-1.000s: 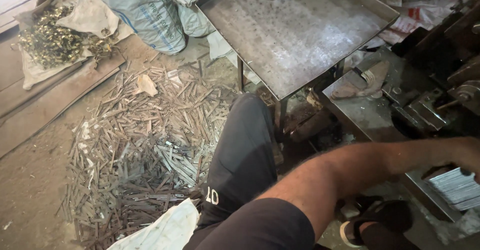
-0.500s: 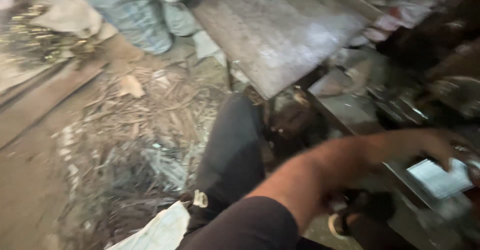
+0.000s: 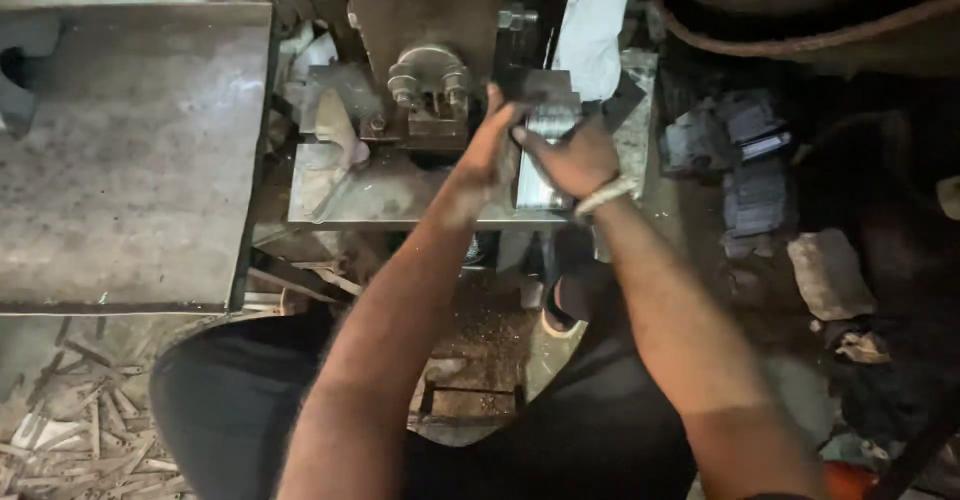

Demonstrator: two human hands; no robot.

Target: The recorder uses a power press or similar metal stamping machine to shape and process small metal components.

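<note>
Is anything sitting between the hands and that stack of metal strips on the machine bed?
Nothing visible. The left hand and right hand are both already on the stack of metal strips, which rests on the machine bed, to the right of the press head.

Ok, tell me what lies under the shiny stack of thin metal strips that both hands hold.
The shiny stack of thin metal strips rests on the grey steel machine bed. The left hand and right hand cover its upper end.
</note>
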